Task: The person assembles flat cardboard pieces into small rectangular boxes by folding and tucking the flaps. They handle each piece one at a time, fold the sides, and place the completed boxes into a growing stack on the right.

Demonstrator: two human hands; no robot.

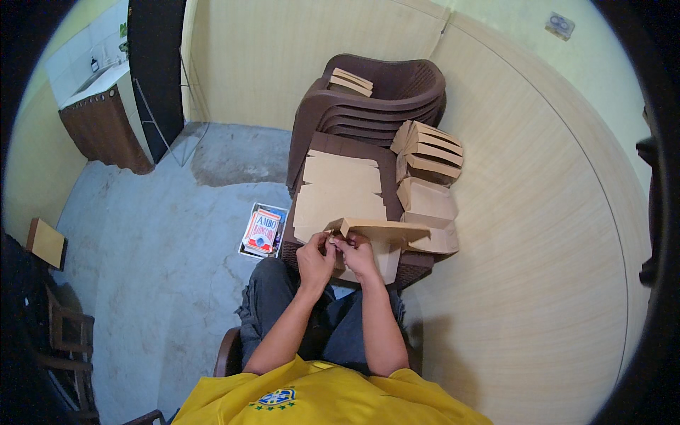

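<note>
In front of my lap, a partly folded brown cardboard box (388, 228) stands up on its near edge zone. My left hand (316, 259) pinches its left corner, with fingers closed. Close beside it, my right hand (357, 256) is closed on the same corner, fingertips nearly touching those of the left. The fold between the fingertips is partly hidden. Beneath and beyond the box lie flat cardboard blanks (338, 185) with notched edges, on a dark brown woven-pattern surface (347, 145).
Several folded cardboard boxes (432, 152) are piled to the right, with an opened one (429, 205) nearer. Behind stand stacked brown plastic chairs (368, 106) holding more cardboard pieces (352, 81). A white basket (244, 249) with a printed packet sits on the floor at left. A wall (524, 212) bounds the right.
</note>
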